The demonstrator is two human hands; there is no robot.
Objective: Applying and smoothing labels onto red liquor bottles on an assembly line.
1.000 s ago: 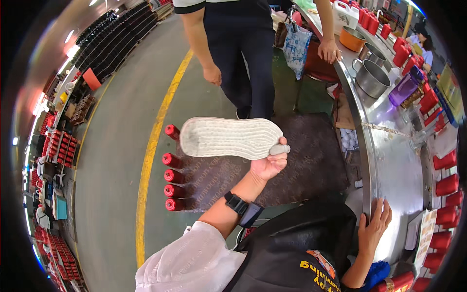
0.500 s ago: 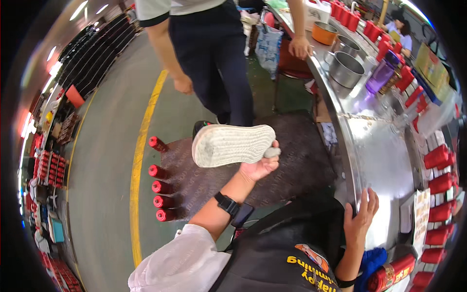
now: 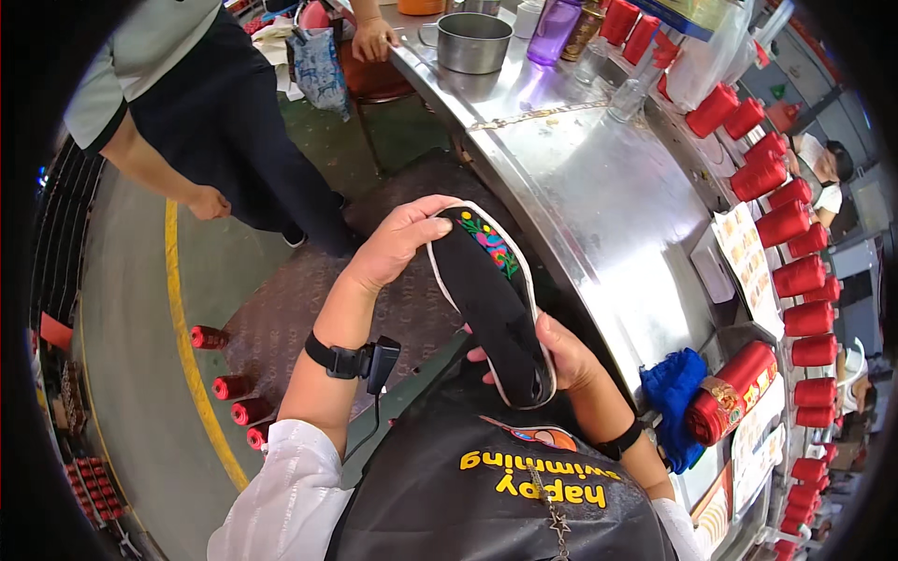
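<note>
In front of my dark apron I hold a shoe sole [image 3: 482, 290], its black top face turned up toward me. A pale rim runs round it, and bright flowers are embroidered near its far end. My left hand [image 3: 404, 241] pinches that far end, thumb on top and fingers behind. The near end, by my apron, lies in the grip of my right hand [image 3: 569, 353], whose thumb is along the edge; some of its fingers are hidden underneath.
A steel table [image 3: 599, 215] runs along my right, bearing a metal pot [image 3: 474, 43], a purple bottle [image 3: 555, 32], a blue cloth [image 3: 675, 393] and a red cylinder [image 3: 731, 393]. Another person [image 3: 224, 122] stands ahead left. Red canisters [image 3: 234, 387] stand by a brown mat [image 3: 299, 309].
The sole has been turned over from its ribbed white underside to its black embroidered face and drawn nearer. My right hand has left the table edge and taken hold of it. My view has swung right.
</note>
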